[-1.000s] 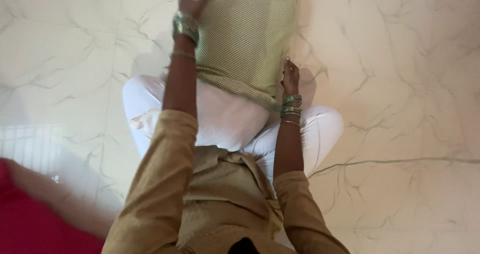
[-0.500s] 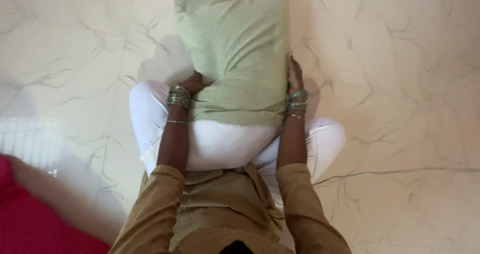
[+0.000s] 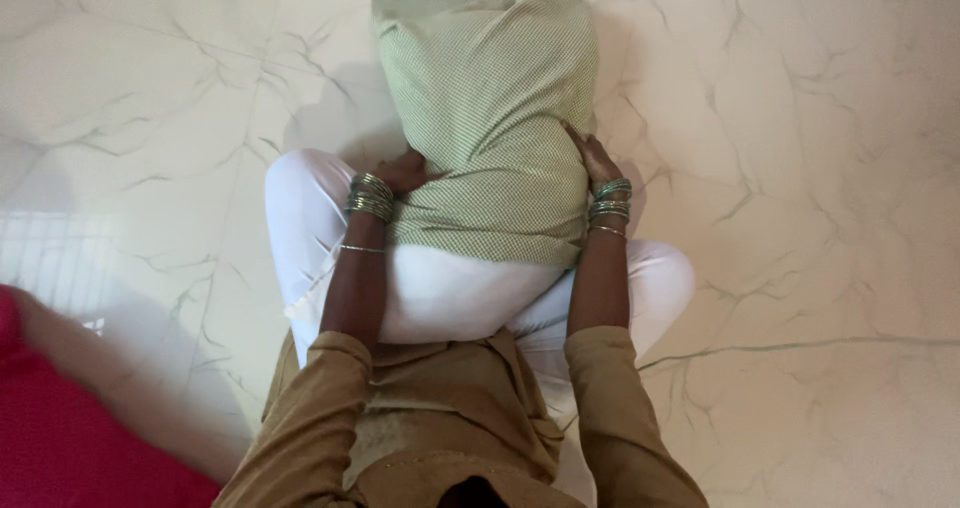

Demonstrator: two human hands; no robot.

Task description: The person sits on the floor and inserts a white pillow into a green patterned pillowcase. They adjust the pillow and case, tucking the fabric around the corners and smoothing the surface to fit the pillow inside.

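Gripping the cover (image 3: 490, 118) from both sides, the hands press into a green checked fabric sleeve that is partly drawn over a white pillow (image 3: 450, 288). The left hand (image 3: 405, 171) is closed on the cover's left edge, low on the sleeve; its fingertips are hidden behind the fabric. The right hand (image 3: 592, 156) lies flat against the cover's right edge, fingers pointing away from the body, palm pressed to the cloth; whether it pinches the fabric or only presses it cannot be told. Each wrist carries a stack of bangles (image 3: 370, 196), sitting just behind the hand.

Between the two hands, the cover stands upright and bulges with the pillow inside. Its closed end points away from the body, beyond the hands. Its open hem runs across just below the hands, toward the body. Below that hem the bare white pillow end sticks out and rests on the lap.

Outward from the grip, both forearms run back to tan sleeves (image 3: 310, 418). White trousers (image 3: 290, 218) show on either side of the pillow, with the knees spread wide of the hands. Under everything lies a white marble floor (image 3: 800, 168) with grey veins. Well behind the left elbow, at the frame's lower corner, sits a red cloth (image 3: 60, 448), apart from the cover and pillow.
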